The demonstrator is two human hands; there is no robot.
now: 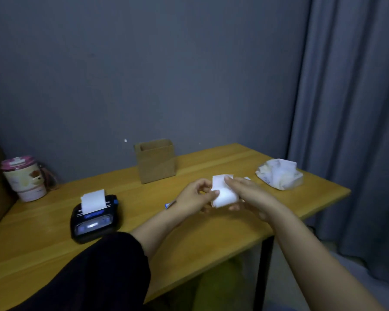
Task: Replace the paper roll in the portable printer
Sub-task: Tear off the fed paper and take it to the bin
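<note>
Wooden table (pixel 211 232): our left hand (pixel 194 196) and right hand (pixel 248 194) pinch the paper roll (pixel 223 191) together, apparently freeing its end; printer (pixel 95 217) waits nearby.

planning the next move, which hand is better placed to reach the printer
Left. The black portable printer sits on the wooden table on the left hand's side; the right hand is farther away. Both hold the white paper roll.

A yellow wooden table (pixel 189 250) stands against the wall. On it sit a black printer (pixel 94 218), a cardboard box (pixel 156 162), a lidded cup (pixel 25 178) and a crumpled white wrapper (pixel 280 173).
</note>
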